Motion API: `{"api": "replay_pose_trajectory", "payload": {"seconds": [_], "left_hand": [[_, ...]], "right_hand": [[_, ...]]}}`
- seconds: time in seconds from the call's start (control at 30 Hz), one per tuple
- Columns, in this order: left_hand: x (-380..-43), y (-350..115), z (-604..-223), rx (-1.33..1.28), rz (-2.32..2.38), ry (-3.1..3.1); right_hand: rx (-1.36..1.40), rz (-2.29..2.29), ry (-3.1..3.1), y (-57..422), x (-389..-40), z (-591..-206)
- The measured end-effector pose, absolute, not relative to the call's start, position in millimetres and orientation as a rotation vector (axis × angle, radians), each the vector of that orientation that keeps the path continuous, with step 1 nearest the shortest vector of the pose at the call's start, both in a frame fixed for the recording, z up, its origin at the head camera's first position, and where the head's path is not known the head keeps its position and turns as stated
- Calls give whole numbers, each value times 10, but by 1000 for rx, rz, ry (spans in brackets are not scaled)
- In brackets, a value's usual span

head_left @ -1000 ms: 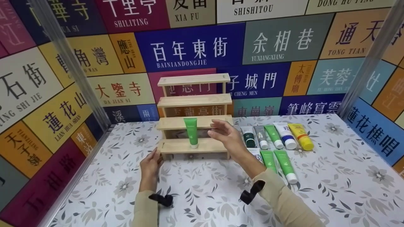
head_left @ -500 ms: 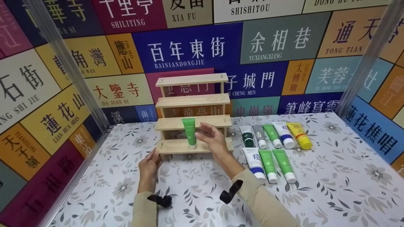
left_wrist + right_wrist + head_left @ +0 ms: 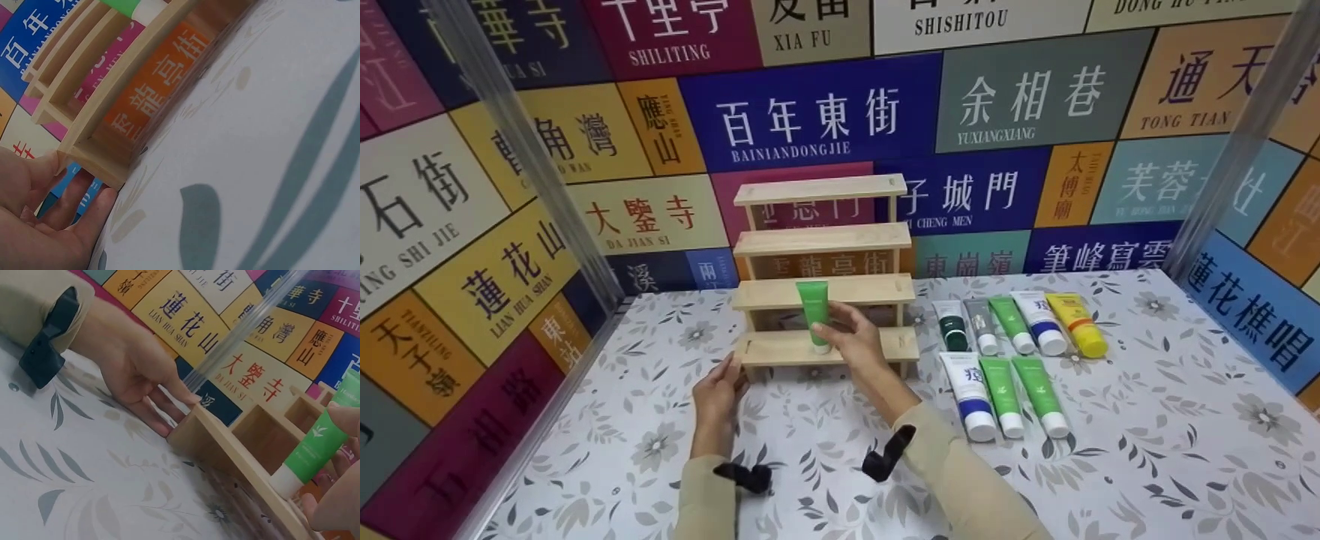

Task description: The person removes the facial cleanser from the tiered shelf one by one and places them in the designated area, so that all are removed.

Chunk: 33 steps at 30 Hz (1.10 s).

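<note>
A four-step wooden display rack (image 3: 765, 352) stands against the back wall. On its lowest step a green squeeze tube (image 3: 814, 304) stands upright, white cap down. My right hand (image 3: 855, 341) grips it, thumb on the front; in the right wrist view, the tube (image 3: 315, 447) shows its leaf mark above the white cap. My left hand (image 3: 720, 397) holds the left end of the lowest step. The left wrist view shows that thumb at the board's corner and the fingers against the side panel (image 3: 104, 160).
Right of the rack lie two rows of squeeze tubes: several at the back, including a yellow tube (image 3: 1076, 326), and three in front, including a white-and-blue tube (image 3: 969, 397). A leaf-patterned cloth (image 3: 1147, 465) covers the table. Sign-printed panels and clear posts (image 3: 1237, 135) surround it.
My right hand has moved left from beside the tube and taken hold of it. The tube stays on the lowest step. My left hand stays on the rack's end.
</note>
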<state>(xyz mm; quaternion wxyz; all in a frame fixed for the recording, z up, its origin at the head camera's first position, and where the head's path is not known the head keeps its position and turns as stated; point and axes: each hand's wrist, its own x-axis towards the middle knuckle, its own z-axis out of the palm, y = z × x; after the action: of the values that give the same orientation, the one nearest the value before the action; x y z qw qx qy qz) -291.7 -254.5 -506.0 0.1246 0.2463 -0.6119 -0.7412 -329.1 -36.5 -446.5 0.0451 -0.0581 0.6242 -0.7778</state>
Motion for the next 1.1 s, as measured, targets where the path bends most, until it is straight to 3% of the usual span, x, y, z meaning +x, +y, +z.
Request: {"api": "replay_pose_trajectory", "payload": {"seconds": [0.57,1.1], "left_hand": [[-2927,-2546,-5062,730,-2184,-1794],[-2914,-2556,-5060,733,-2130,-1840]], "right_hand": [[-69,-2302,2101,-398,-3262,-4465],[-246,-2369,1990,32,-2885,-4213]]}}
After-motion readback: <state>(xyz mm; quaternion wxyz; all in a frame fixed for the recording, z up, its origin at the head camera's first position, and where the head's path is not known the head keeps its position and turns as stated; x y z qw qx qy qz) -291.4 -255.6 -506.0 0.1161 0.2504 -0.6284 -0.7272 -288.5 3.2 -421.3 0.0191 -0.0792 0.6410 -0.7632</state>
